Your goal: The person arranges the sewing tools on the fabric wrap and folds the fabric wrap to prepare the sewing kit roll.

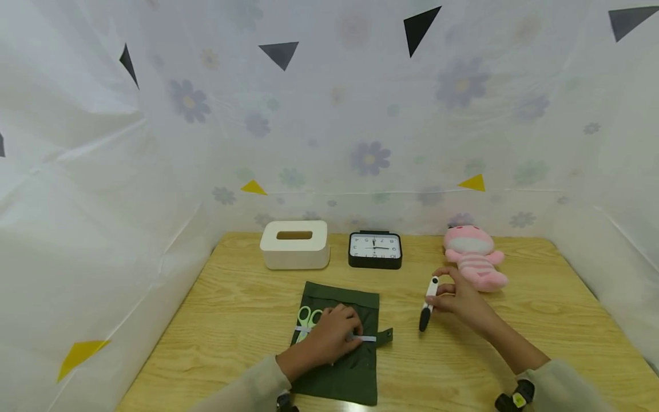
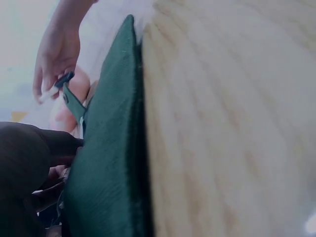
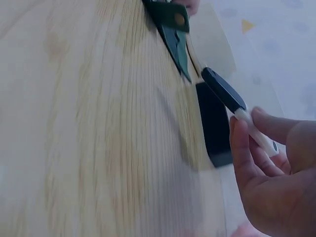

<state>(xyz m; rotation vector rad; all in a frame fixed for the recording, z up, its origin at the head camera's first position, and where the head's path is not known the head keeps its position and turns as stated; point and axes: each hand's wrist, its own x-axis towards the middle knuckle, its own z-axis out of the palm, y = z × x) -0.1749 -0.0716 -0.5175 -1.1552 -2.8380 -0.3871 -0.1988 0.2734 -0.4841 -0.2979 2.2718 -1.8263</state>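
Near the far left corner of the wooden table [image 1: 206, 332], a cream tissue box [image 1: 296, 260] stands upright with a slot in its top; its contents cannot be made out. Towards the near edge, right of the box, a dark green fabric pouch [image 1: 355, 380] lies spread flat. Green-handled scissors [image 1: 309, 324] are tucked under the pale band [image 1: 368, 339] at the pouch's left side; only the head view shows them. The left hand [image 1: 337, 332] rests over the pouch at the band, fingers bent; whether it grips anything cannot be told from either view. By the far edge, near its middle, a black-framed clock [image 1: 374, 252] shows its dial inverted. A tab [image 1: 384, 337] projects from the pouch's right edge; the right wrist view shows a round stud [image 3: 178, 19] on it. Further right, the right hand [image 1: 463, 300] pinches a white-and-black tool [image 1: 429, 300] between thumb and fingers by its white part. That wrist view shows the tool raised off the surface, dark end outermost. Near the far right corner, a pink striped plush toy [image 1: 473, 263] lies just beyond the right hand
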